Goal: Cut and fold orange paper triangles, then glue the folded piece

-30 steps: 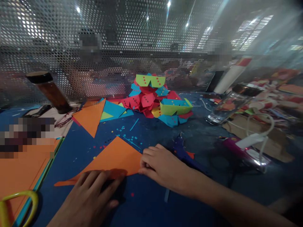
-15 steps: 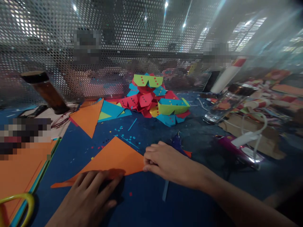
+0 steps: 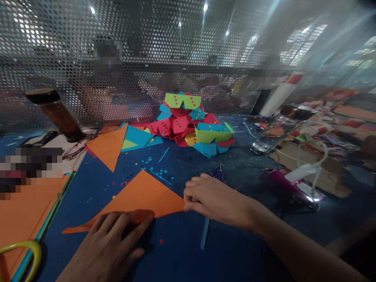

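Observation:
A sheet of orange paper point(image 3: 143, 192), folded into a triangle, lies on the blue table in front of me. My left hand point(image 3: 117, 235) rests on its lower edge, fingers stretched out and spread. At the right corner of the paper, my right hand point(image 3: 205, 197) is closed, its curled fingers and thumb touching the tip. Whether the corner runs between the fingers is partly hidden. A thin blue paper strip point(image 3: 205, 235) lies under the right wrist. Just behind that hand is a small dark blue object point(image 3: 218, 172), partly covered.
Colourful folded paper pieces point(image 3: 182, 121) are heaped by a perforated metal screen point(image 3: 147, 51). Orange sheets point(image 3: 26, 227) and yellow-handled scissors point(image 3: 35, 254) are at left, near a brown bottle point(image 3: 60, 117). A clear bottle point(image 3: 273, 129) and purple device point(image 3: 293, 188) stand at right.
My right hand has slid slightly to the right along the paper's edge to its corner, covering more of the dark blue object. My left hand and the orange paper have stayed put.

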`<state>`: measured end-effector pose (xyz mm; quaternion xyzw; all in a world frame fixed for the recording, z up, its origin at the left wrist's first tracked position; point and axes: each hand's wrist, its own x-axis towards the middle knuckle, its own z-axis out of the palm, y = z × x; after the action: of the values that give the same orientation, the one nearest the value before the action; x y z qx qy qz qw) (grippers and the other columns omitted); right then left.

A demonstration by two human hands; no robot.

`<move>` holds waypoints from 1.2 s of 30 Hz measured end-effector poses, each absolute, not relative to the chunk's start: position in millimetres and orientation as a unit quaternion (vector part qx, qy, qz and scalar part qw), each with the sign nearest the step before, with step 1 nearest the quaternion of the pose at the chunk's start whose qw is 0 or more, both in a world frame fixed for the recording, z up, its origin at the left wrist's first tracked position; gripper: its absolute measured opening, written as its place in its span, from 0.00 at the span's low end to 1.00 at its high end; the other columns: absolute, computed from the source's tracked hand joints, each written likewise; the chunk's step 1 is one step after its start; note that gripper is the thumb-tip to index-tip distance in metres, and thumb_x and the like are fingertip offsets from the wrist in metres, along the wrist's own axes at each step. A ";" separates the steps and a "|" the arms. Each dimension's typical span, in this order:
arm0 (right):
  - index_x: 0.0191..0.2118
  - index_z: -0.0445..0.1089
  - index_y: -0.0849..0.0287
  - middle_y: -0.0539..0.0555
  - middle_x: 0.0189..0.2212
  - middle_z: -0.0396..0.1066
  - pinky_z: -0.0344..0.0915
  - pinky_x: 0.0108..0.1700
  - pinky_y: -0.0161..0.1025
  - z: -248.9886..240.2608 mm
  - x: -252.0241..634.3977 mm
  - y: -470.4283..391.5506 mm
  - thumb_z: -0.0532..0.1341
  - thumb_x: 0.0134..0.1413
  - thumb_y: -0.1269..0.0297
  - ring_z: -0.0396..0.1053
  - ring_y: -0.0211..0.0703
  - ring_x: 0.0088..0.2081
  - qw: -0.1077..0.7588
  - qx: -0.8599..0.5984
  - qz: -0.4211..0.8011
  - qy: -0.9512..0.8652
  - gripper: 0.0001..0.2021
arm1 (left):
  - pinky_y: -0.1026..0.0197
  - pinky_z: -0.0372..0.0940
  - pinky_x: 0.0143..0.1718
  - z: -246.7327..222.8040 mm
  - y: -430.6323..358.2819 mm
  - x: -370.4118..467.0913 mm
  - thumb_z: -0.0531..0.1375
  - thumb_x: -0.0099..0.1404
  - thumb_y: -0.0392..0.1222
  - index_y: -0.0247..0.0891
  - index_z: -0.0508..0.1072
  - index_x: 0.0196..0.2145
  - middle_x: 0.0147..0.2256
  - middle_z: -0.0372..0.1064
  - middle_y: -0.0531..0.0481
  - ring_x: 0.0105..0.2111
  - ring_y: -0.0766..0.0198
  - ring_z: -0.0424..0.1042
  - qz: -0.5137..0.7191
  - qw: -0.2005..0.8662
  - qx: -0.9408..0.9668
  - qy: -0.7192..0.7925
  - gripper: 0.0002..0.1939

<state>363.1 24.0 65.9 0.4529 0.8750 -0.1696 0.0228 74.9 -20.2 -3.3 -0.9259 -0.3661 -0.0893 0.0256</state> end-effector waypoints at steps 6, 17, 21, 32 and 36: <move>0.27 0.71 0.58 0.48 0.30 0.73 0.52 0.40 0.42 68.6 365.4 23.2 0.64 0.59 0.66 0.67 0.41 0.34 0.034 0.449 -0.149 0.880 0.09 | 0.56 0.69 0.40 -3.4 -21.5 74.3 0.61 0.66 0.48 0.54 0.60 0.61 0.45 0.73 0.50 0.40 0.56 0.72 -0.073 0.027 -0.926 -0.369 0.28; 0.27 0.70 0.58 0.49 0.29 0.71 0.52 0.39 0.41 70.5 372.5 21.4 0.65 0.58 0.64 0.66 0.43 0.35 0.066 0.443 -0.110 0.887 0.09 | 0.55 0.70 0.40 -5.6 -19.3 72.8 0.60 0.66 0.48 0.54 0.61 0.61 0.45 0.73 0.50 0.40 0.55 0.73 -0.083 0.040 -0.929 -0.357 0.26; 0.27 0.70 0.58 0.49 0.29 0.72 0.52 0.39 0.41 72.4 374.4 21.8 0.65 0.57 0.66 0.66 0.44 0.35 0.074 0.444 -0.105 0.887 0.09 | 0.56 0.69 0.39 -6.5 -19.3 72.9 0.59 0.67 0.49 0.53 0.62 0.60 0.44 0.73 0.50 0.39 0.56 0.73 -0.086 0.036 -0.930 -0.354 0.25; 0.33 0.68 0.56 0.51 0.34 0.68 0.52 0.42 0.44 80.0 389.1 9.8 0.62 0.58 0.67 0.64 0.46 0.37 0.010 0.440 -0.042 0.897 0.03 | 0.55 0.68 0.41 -8.2 -19.7 71.4 0.60 0.67 0.48 0.54 0.63 0.60 0.45 0.72 0.50 0.41 0.56 0.72 -0.079 0.026 -0.929 -0.361 0.24; 0.38 0.67 0.56 0.50 0.38 0.68 0.53 0.48 0.44 88.6 376.5 4.3 0.61 0.60 0.67 0.63 0.45 0.41 -0.055 0.445 -0.094 0.889 0.02 | 0.54 0.68 0.40 -4.9 -20.6 76.6 0.62 0.64 0.45 0.54 0.62 0.60 0.44 0.72 0.50 0.40 0.55 0.71 -0.079 0.022 -0.923 -0.377 0.27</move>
<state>376.5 4.3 88.6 0.4450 0.8889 -0.0938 -0.0554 76.6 -20.6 -4.9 -0.9226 -0.3770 -0.0789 0.0221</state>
